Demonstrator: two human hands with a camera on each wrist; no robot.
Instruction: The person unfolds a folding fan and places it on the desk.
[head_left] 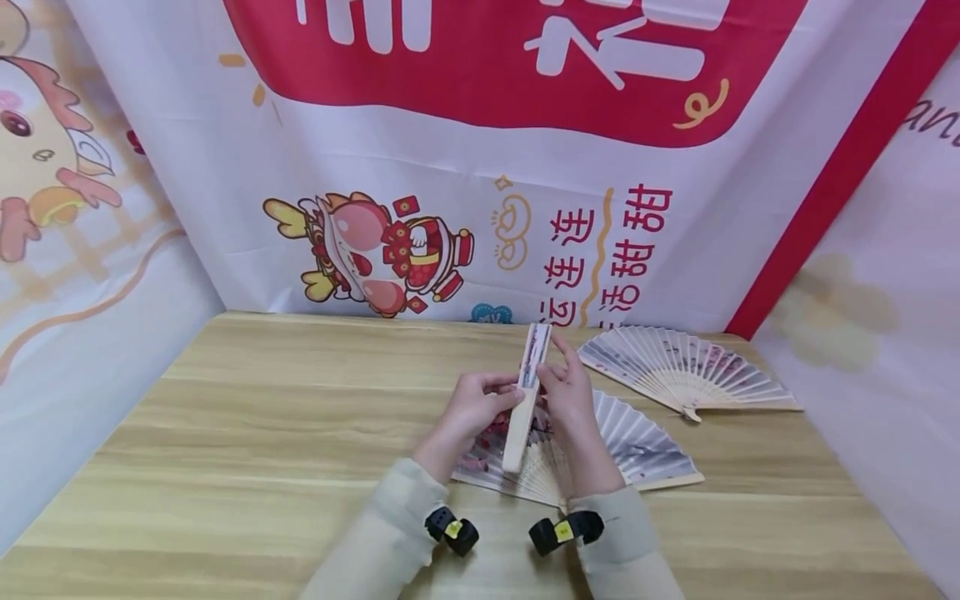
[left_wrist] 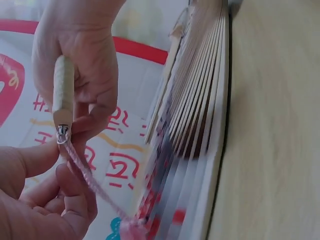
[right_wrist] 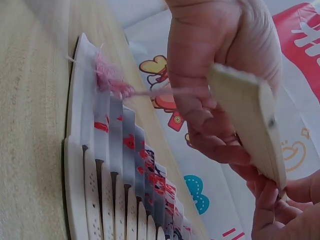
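Note:
A folded hand fan [head_left: 520,425] with pale wooden guards is held slanted in front of the body, its printed edge pointing away. My left hand [head_left: 472,408] pinches its left side between thumb and fingers. On the other side, my right hand [head_left: 570,404] holds it near the printed part, index finger reaching toward the far end. From the pivot end hangs a pink cord with a tassel [left_wrist: 132,230]. Below both hands an open fan [head_left: 652,446] with grey pleats and red blossom print lies spread, partly hidden by the hands and forearms.
Another spread fan [head_left: 701,367] lies at the back right of the wooden table [head_left: 262,433]. A printed banner [head_left: 450,150] hangs along the table's back edge, with white printed cloths at both sides. Black straps [head_left: 566,532] circle both wrists over the sleeves.

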